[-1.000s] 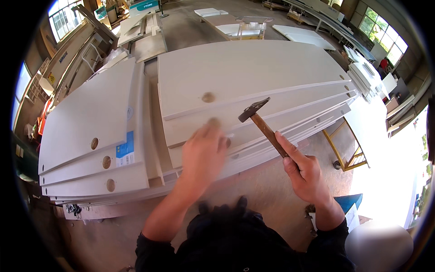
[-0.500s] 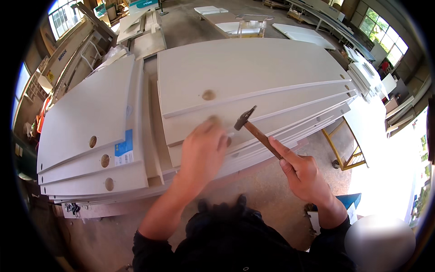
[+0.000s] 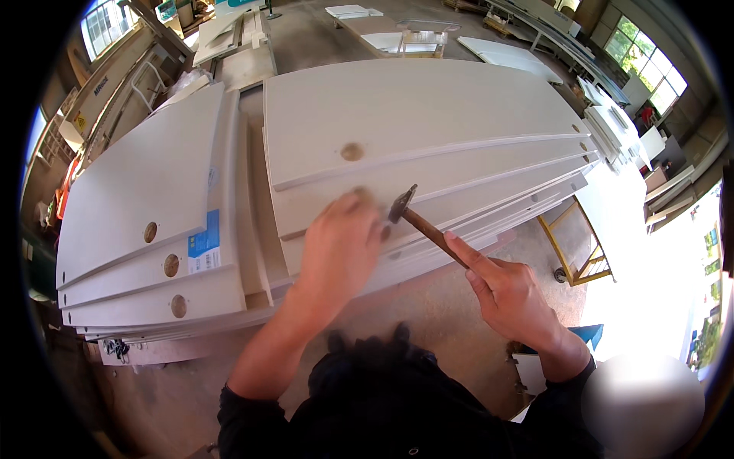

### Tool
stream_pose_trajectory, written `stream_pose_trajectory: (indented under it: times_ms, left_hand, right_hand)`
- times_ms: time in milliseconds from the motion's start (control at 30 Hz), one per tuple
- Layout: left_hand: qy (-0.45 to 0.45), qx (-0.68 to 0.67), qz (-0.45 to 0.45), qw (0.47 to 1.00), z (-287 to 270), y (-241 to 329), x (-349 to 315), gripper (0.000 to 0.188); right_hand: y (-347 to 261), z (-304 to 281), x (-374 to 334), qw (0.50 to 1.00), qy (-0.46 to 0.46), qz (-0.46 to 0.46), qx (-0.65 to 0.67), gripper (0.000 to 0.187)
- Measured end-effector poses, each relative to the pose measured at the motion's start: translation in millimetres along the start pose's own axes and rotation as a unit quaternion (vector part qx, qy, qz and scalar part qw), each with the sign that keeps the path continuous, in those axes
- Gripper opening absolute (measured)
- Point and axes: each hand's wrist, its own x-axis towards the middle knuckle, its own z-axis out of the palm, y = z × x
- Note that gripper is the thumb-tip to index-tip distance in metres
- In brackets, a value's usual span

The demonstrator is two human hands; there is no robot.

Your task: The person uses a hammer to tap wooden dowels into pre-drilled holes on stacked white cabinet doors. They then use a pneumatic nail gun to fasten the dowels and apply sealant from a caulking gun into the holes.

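Observation:
My right hand (image 3: 514, 297) grips the wooden handle of a hammer (image 3: 428, 232), index finger stretched along it. The dark metal head points up and left, just right of my left hand (image 3: 336, 243). That hand is bent over the front edges of a stepped stack of white panels (image 3: 436, 99), slightly blurred, its fingers curled and drawn together. Whatever they may hold is hidden. A round hole (image 3: 352, 151) shows in the top panel, and others lie partly behind my left fingers.
On the left is a second stack of white panels (image 3: 138, 183) with round holes and a blue and white label (image 3: 204, 243). A narrow gap parts the stacks. A yellow wheeled frame (image 3: 577, 241) stands at right. Machinery (image 3: 99, 99) lines the far left.
The hammer's head has come slightly left and down, closer to my left hand. My left hand stays at the panel edges. The whole view has shifted a little.

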Motion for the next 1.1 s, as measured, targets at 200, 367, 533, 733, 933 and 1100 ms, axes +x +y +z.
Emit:
stream_pose_trajectory:
  times_ms: [200, 367, 533, 733, 933, 1100]
  left_hand:
    - [-0.003, 0.007, -0.012, 1.0, -6.4, -0.2, -5.1, 0.009]
    - [0.006, 0.018, -0.048, 0.999, -13.7, 3.4, -9.1, 0.008]
    - [0.038, -0.023, -0.083, 0.996, -24.8, -0.7, -10.7, 0.007]
    - [0.043, -0.02, -0.095, 0.994, -30.4, -4.0, -26.2, 0.007]
    - [0.056, 0.002, -0.077, 0.995, -30.6, -9.4, -27.6, 0.007]
    - [0.068, 0.002, -0.072, 0.995, -27.7, -14.3, -20.8, 0.007]
  right_hand:
    - [0.8, 4.7, 4.2, 0.999, 0.005, -0.008, -0.038, 0.067]
    - [-4.7, -0.5, 0.1, 0.999, 0.048, -0.004, -0.012, 0.068]
    - [-0.8, -1.0, 0.7, 0.999, 0.034, -0.008, -0.014, 0.068]
    - [-0.7, 3.4, 4.2, 1.0, 0.014, -0.003, -0.018, 0.071]
    - [0.0, 4.5, -1.0, 0.999, 0.001, -0.006, -0.046, 0.07]
    - [-6.2, -3.9, 4.8, 0.999, -0.014, 0.024, -0.047, 0.067]
